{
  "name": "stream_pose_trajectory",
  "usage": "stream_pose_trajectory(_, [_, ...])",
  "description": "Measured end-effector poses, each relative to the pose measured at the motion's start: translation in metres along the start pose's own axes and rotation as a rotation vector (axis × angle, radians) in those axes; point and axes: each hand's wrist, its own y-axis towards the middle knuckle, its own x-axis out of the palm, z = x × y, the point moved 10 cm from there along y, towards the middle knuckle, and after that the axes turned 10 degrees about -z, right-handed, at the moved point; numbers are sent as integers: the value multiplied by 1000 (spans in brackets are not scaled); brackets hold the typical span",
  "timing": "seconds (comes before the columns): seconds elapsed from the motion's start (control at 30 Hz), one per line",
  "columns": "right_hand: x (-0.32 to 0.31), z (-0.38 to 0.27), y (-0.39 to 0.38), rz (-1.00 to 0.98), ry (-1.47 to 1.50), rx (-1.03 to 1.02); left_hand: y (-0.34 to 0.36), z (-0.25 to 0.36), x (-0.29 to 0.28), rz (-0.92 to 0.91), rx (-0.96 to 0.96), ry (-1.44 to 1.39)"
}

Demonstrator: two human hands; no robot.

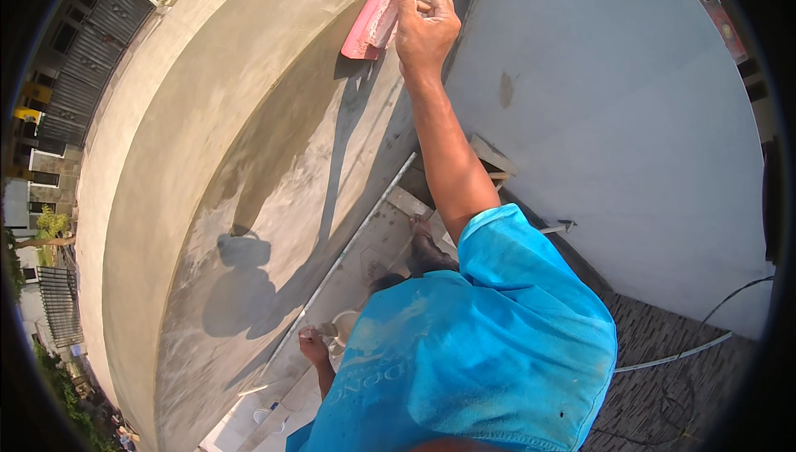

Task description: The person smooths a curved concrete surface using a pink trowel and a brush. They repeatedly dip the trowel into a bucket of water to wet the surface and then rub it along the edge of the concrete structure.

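Observation:
Far ahead at the top, my right hand [427,29] grips a pink plastering float [373,25], its long blade against the grey plastered wall [207,87]. Pale dried plaster coats the back of the float and my fingers. A darker damp-looking band runs down the wall beneath it. Low on the left, my left hand [313,344] is closed in a fist. What it holds, if anything, is too small to make out. Close beside that fist is a pale round container [344,323], partly hidden by my blue shirt [464,352].
A long thin metal bar [332,274] runs along the wall's foot. My bare foot [420,224] stands on the pale platform below. A smooth bluish-white wall [613,104] rises on the right. A dark cable [721,303] crosses above dark roof tiles [638,402]. Houses [50,120] lie beyond the wall's edge.

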Motion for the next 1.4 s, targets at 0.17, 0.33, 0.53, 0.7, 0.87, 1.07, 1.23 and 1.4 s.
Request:
stream_pose_trajectory(0.17, [84, -91, -160, -408, -136, -447, 11, 35, 3, -26, 136, 90])
stream_pose_trajectory(0.33, [1, -18, -1, 43, -330, -327, 12, 48, -1, 50, 161, -117])
stream_pose_trajectory(0.53, [24, -24, -31, -21, -103, -143, 0, 74, 4, 23, 164, -139])
stream_pose_trajectory(0.7, [84, -82, -163, -365, -106, -402, 21, 102, 12, -4, 300, 95])
stream_pose_trajectory(0.87, [0, -5, -2, 31, -397, -329, 18, 91, -1, 60, 303, -2])
stream_pose_trajectory(1.07, [-12, 40, 36, 14, 143, 173, -3, 95, -7, 91, 224, -147])
stream_pose_trajectory(1.23, [97, -98, -196, -327, -47, -351, 14, 166, 4, 8, 461, 6])
stream_pose_trajectory(1.4, [57, -58, -265, -718, 18, -78, 9, 268, 0, 8, 680, -221])
